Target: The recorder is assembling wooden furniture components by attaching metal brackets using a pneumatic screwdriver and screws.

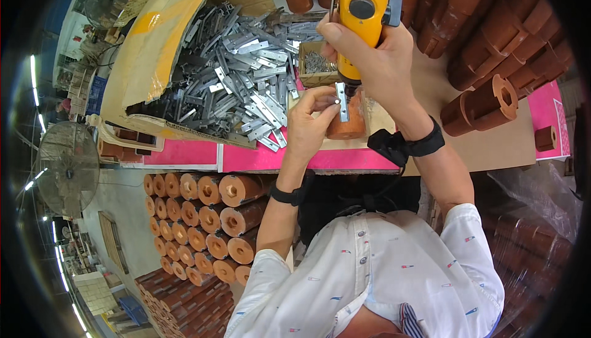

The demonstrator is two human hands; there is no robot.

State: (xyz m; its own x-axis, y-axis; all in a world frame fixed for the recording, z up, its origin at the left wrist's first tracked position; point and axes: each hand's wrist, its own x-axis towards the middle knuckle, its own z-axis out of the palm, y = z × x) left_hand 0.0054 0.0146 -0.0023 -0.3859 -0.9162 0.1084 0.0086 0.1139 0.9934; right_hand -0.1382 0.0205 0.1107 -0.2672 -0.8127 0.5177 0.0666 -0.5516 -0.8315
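Note:
My left hand (311, 118) is closed, pinching a short silver metal strip (343, 111) with holes between thumb and fingertips. A small shiny spot shows at the thumb tip; I cannot make out what it is. My right hand (388, 61) is wrapped round a yellow and black power screwdriver (365, 12), held nose down. Its dark tip sits right by the strip, though whether they touch is hidden. Beneath both lies an orange-brown cylinder (346, 130) on the bench. Beside my left hand, a small cardboard box (317, 80) contains many small metal screws.
A large cardboard box (154, 48) lies open at left, spilling loose metal strips (265, 101) over the pink bench top (258, 159). Brown ribbed cylinders (480, 107) crowd the right and back. Below the bench, more cylinders (237, 190) are stacked. A fan (68, 169) stands far left.

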